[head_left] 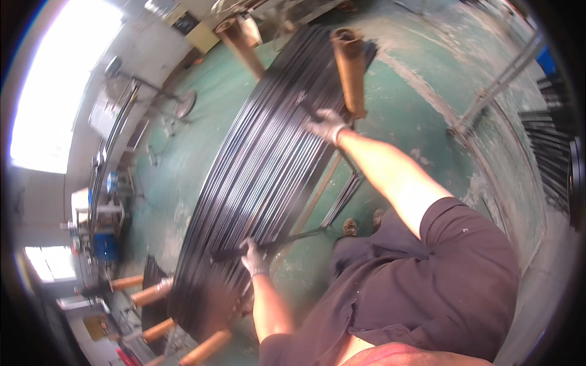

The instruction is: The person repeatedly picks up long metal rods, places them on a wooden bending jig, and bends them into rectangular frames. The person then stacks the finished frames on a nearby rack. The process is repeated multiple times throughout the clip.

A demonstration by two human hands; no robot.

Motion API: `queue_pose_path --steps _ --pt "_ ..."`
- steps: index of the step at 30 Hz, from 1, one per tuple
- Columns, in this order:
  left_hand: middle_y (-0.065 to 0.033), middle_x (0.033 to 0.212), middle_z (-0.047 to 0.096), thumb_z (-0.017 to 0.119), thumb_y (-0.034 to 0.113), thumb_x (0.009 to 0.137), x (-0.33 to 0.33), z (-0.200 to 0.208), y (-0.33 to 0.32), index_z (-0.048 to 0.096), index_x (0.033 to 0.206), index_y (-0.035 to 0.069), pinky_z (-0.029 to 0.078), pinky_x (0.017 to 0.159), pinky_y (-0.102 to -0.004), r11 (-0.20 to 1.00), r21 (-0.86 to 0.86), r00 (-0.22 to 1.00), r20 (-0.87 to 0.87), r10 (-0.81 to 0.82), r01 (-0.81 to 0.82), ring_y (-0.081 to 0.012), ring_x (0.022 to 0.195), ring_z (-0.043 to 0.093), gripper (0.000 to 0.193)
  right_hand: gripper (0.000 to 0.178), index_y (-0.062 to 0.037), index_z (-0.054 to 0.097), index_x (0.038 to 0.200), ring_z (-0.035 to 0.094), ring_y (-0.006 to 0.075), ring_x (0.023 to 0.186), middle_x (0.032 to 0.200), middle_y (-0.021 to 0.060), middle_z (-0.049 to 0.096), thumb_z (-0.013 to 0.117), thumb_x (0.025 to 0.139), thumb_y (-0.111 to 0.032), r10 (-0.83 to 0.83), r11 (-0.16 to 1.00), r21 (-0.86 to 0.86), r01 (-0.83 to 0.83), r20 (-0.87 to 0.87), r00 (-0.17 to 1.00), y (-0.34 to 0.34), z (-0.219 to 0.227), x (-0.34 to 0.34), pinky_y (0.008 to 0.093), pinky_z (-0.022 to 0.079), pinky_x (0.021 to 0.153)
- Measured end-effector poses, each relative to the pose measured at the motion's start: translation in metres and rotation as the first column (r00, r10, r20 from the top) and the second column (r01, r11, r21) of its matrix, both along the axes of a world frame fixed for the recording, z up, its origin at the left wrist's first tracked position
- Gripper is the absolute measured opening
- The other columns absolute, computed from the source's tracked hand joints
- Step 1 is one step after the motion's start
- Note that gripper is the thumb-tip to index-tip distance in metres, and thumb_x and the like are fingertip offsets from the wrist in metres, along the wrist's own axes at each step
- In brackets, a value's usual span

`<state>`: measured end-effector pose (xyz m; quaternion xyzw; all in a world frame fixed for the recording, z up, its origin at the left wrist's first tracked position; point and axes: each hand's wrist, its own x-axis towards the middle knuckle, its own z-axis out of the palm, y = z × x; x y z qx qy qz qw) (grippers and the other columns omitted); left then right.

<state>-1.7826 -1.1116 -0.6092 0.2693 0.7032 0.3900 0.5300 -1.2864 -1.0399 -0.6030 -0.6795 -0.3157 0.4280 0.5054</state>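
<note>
A dark metal frame (284, 241) with two long side bars is held out in front of me. Its paired cross bars (342, 198) hang on the side nearest my feet. My left hand (254, 258), in a pale glove, is closed round one side bar. Farther up and to the right, my right hand (328, 126), gloved too, grips the other side bar. Beneath both hands lies a wide stack of long black metal bars (244, 165), packed side by side. Motion blur softens the frame's ends and the fingers.
Brown upright tubes (350, 73) stand at the stack's far end. More brown tubes (206, 348) stick out at the lower left. A metal rack (488, 97) and further black bars (546, 146) are on the right. A stand fan (183, 104) stands left on the green floor (183, 158).
</note>
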Motion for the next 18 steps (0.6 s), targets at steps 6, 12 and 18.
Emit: queue_pose_path --steps 6,12,18 --pt "-0.0123 0.109 0.071 0.073 0.021 0.103 0.035 0.0 -0.049 0.063 0.106 0.007 0.058 0.094 -0.0481 0.963 0.232 0.988 -0.11 -0.112 0.135 -0.026 0.103 0.068 0.018 0.037 -0.0023 0.077 0.101 0.055 0.0084 0.077 0.076 -0.0031 0.063 0.08 0.103 -0.039 -0.272 0.952 0.152 0.266 0.025 0.962 -0.135 -0.03 0.073 0.0343 0.05 0.071" --pt "-0.0101 0.099 0.067 0.064 0.014 0.107 0.275 0.086 -0.06 0.062 0.099 0.004 0.057 0.088 -0.043 0.924 0.252 0.951 -0.191 -0.243 0.287 -0.023 0.093 0.064 0.013 0.028 -0.0041 0.077 0.094 0.049 0.0051 0.075 0.074 -0.0038 0.06 0.084 0.101 -0.03 -0.597 0.78 0.288 0.556 0.075 0.798 -0.278 0.036 0.224 0.0298 0.046 0.067" --pt "-0.0091 0.1 0.069 0.066 0.011 0.106 0.496 0.113 -0.042 0.068 0.11 -0.004 0.052 0.094 -0.0393 0.754 0.287 0.807 -0.213 -0.552 0.591 -0.0204 0.096 0.062 0.016 0.038 -0.0035 0.079 0.091 0.056 0.0061 0.063 0.066 -0.0022 0.065 0.084 0.1 -0.04 -0.879 0.477 0.286 0.831 0.177 0.443 -0.411 0.122 0.396 0.0332 0.047 0.058"
